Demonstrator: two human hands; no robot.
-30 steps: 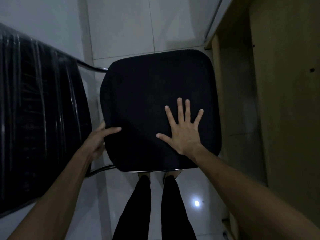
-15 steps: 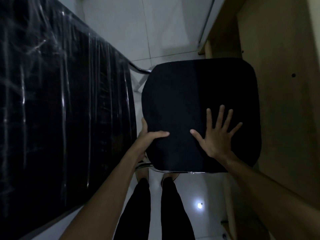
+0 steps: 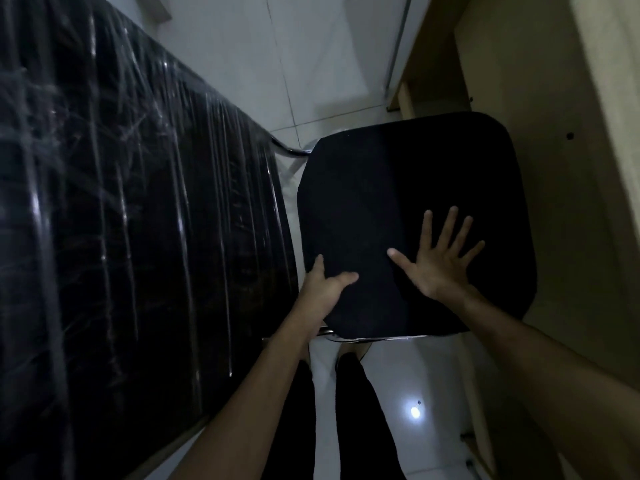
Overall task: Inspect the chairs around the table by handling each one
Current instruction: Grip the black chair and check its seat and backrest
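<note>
A chair with a black fabric seat [image 3: 398, 188] on a chrome frame [image 3: 367, 338] stands right in front of me. Its black backrest [image 3: 121, 220], wrapped in shiny plastic film, fills the left of the view. My left hand [image 3: 323, 289] grips the seat's near left edge, thumb on top and fingers curled under. My right hand [image 3: 440, 258] lies flat on the seat's near right part with fingers spread.
A light wooden table or desk panel [image 3: 561, 202] stands close along the chair's right side. White floor tiles [image 3: 311, 64] show beyond the seat and below it. My legs in dark trousers [image 3: 356, 417] stand just behind the seat's near edge.
The view has swung so the backrest fills more of the left and the seat sits further right. Both hands keep their places on the seat.
</note>
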